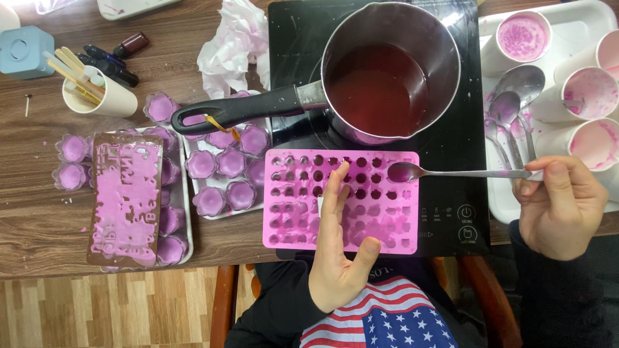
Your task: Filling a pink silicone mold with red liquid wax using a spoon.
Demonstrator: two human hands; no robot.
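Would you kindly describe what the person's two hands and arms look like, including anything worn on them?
Both hands are bare: no gloves, rings or watch show. The left hand comes out of a long black sleeve that ends at the wrist. The right hand likewise emerges from a dark, black-looking sleeve covering the forearm. Neither sleeve shows any pattern or marking.

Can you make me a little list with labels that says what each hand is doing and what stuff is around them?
Left hand: open, fingertips resting on the pink mould
Right hand: holds a spoon over the mould
Spoon bowl: dark liquid in it
Pan: dark red liquid, on the black cooktop
Left of the mould: trays of purple flower shapes
Right: white cups with pink residue
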